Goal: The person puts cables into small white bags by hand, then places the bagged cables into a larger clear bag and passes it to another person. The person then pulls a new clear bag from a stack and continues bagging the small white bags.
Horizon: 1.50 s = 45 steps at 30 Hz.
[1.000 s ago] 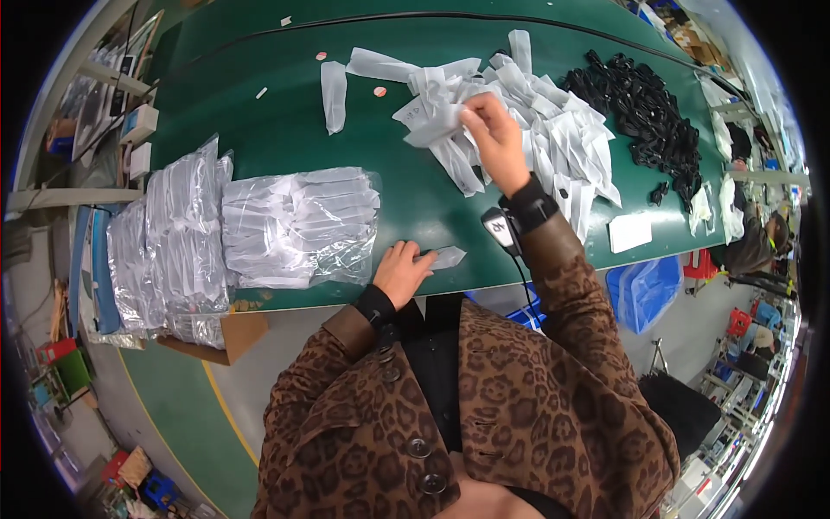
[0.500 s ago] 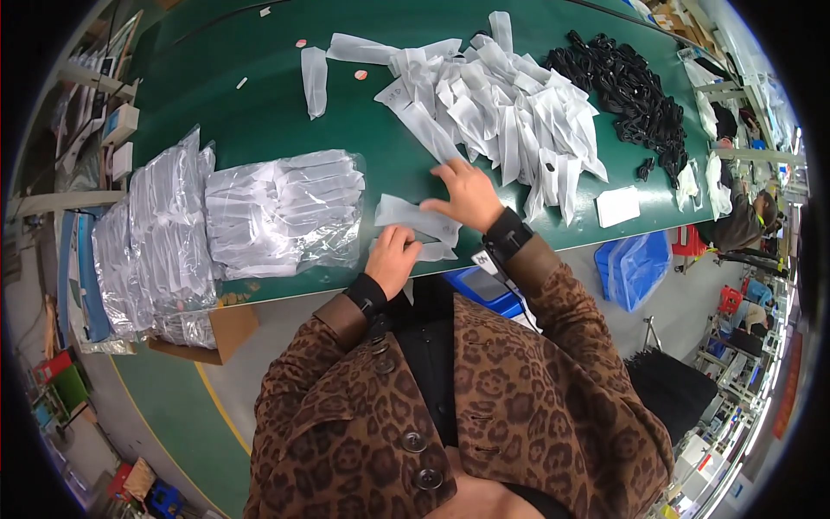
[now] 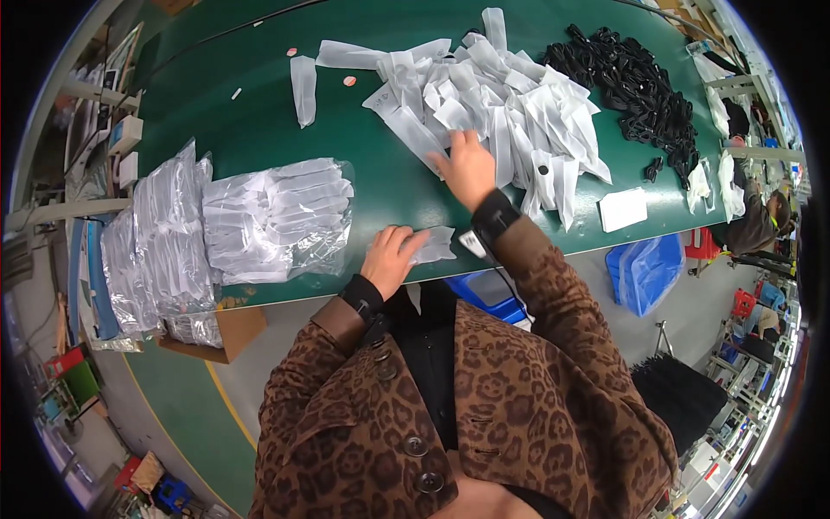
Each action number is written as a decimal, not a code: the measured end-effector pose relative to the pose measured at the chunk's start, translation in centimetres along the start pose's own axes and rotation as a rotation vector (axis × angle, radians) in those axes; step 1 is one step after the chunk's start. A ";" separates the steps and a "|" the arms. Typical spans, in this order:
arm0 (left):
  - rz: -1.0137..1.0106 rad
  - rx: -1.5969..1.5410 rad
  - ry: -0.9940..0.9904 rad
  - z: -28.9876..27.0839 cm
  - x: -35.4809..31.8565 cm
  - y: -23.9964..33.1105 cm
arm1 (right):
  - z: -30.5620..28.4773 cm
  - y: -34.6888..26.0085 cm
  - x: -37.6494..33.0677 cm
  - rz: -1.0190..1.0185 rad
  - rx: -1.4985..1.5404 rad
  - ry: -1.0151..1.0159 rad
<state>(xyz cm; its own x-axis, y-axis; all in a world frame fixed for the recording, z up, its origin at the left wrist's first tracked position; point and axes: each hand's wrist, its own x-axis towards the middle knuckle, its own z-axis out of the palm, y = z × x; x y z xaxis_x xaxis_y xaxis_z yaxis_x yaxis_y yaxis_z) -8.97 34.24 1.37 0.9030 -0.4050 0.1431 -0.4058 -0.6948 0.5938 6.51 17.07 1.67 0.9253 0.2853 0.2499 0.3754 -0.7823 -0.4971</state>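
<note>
White sleeves (image 3: 527,99), thin and translucent, are heaped at the far side of the green table (image 3: 385,177), right of centre, in the head view. Half a second earlier, the right hand (image 3: 471,164) was placed farther near, beside a sleeve laid out before the left hand; now it is set back at the heap's near edge, and one short end of sleeve (image 3: 439,244) is seen by the left hand (image 3: 389,255) instead of two spread pieces. By this, it is judged, the pieces are gathered together there and the right hand is freed.

The right arm is stretched forward from the near right, with the fingers pointed to the far side and the thumb parted toward the left; nothing is seen pinched, though contact with the sleeves underneath cannot be told. The left arm is kept bent close to the near edge. Its fingers are drawn together and its thumb is laid over the sleeve end; whether this is pinched or only pressed down cannot be told.

Clear bags of sleeves (image 3: 281,221) are laid left of the left hand, and black cables (image 3: 640,91) are piled to the far right.
</note>
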 end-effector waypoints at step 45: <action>0.125 0.093 0.057 -1.4 2.5 0.5 | -1.2 0.2 -6.6 -0.162 0.182 -0.310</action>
<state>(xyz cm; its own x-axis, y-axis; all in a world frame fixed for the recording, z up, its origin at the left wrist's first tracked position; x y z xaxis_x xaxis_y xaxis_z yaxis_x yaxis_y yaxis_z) -6.67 33.70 3.14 0.8504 -0.4589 0.2575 -0.5240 -0.6941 0.4936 0.44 14.37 0.96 0.8150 0.5727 0.0881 0.4958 -0.6105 -0.6176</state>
